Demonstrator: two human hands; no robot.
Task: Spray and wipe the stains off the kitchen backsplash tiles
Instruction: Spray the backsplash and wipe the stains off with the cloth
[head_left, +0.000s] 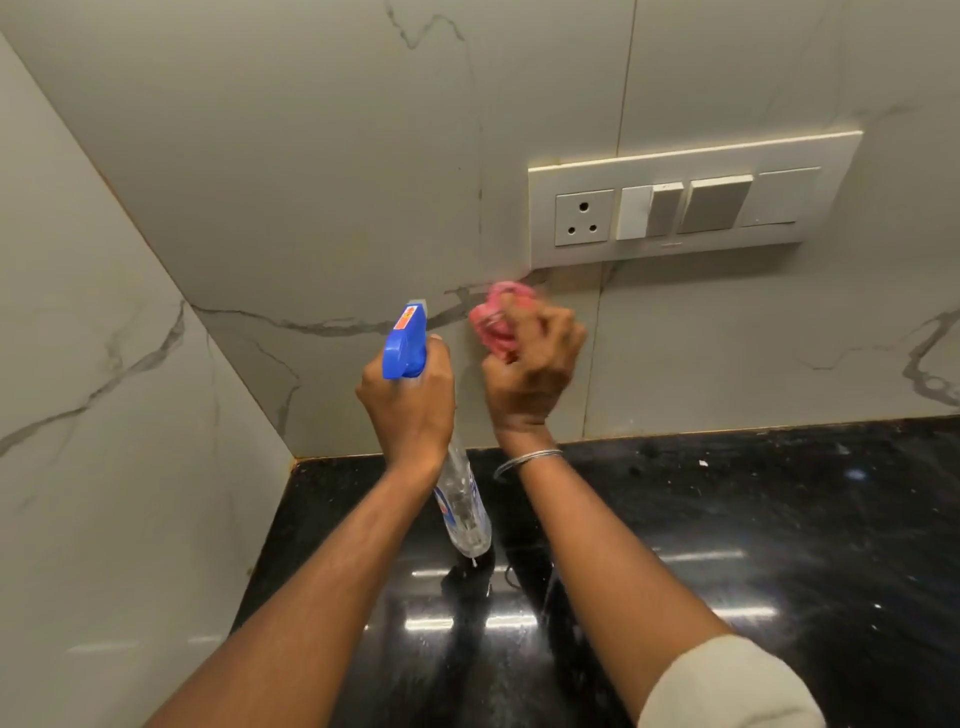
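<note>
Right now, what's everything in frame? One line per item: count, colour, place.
backsplash tiles: several, white with grey veins, back wall and left side wall
countertop: 1, glossy black, below the tiles
switch plate: 1, off-white, back wall right of centre; three-pin socket at its left end
spray bottle: 1, clear body with blue trigger head, held above the countertop, nozzle toward the back wall
cloth: 1, pink, bunched against the tiles just below the switch plate's lower-left corner; blurred
bangle: 1, silver, right wrist
sleeve: 1, pale beige, right arm, lower right
left grip: 1, hand round the spray bottle's neck
right grip: 1, hand clutching the cloth
</note>
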